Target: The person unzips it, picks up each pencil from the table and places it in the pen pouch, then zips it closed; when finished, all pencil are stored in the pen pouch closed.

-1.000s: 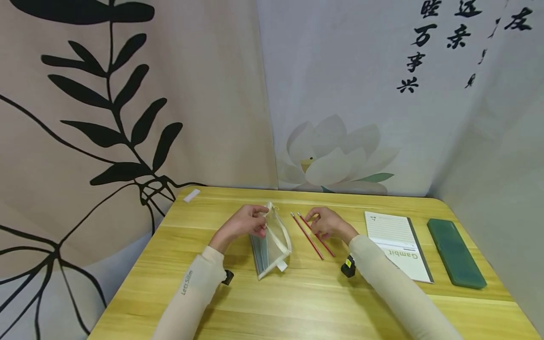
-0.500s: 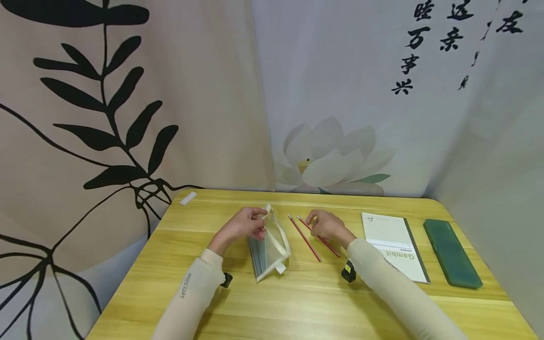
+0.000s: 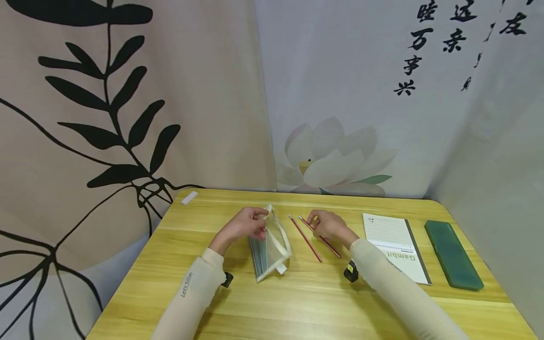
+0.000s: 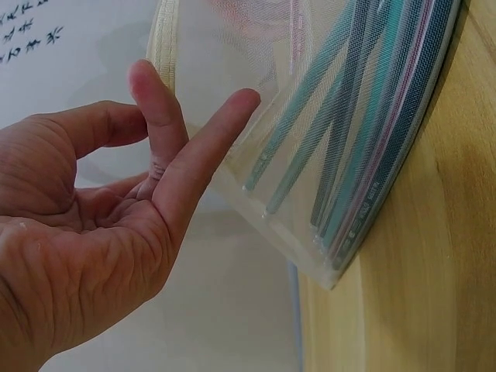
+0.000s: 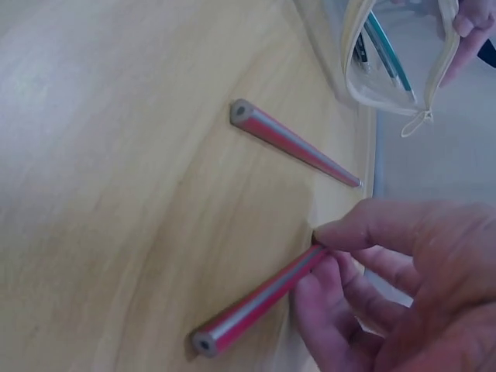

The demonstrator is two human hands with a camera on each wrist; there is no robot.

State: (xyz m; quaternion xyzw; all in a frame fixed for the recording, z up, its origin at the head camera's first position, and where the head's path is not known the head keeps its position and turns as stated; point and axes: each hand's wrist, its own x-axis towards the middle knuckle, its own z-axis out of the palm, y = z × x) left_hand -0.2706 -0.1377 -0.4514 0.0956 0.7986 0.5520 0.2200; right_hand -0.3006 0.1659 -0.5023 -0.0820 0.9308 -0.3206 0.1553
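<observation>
My left hand (image 3: pixel 250 223) grips the top edge of a see-through mesh pencil pouch (image 3: pixel 260 257), holding its zipped mouth open; several pencils or pens (image 4: pixel 325 139) show through the mesh. Two red striped pencils lie to the right of the pouch. The thumb and fingertips of my right hand (image 3: pixel 330 225) pinch the right-hand pencil (image 5: pixel 260 302), whose grey unsharpened end points back toward me, close over the table. The other red pencil (image 5: pixel 298 149) lies untouched between the pouch and my right hand.
Right of my right hand lies a notepad (image 3: pixel 395 245) marked "Gambit", with a dark green case (image 3: pixel 454 255) beyond it. A small white eraser-like block (image 3: pixel 189 198) sits at the far left of the wooden table (image 3: pixel 280 307). Printed curtains hang behind.
My right fingers have closed on the right-hand pencil, and its near end has shifted slightly right, away from the other pencil. The left hand and pouch stay put.
</observation>
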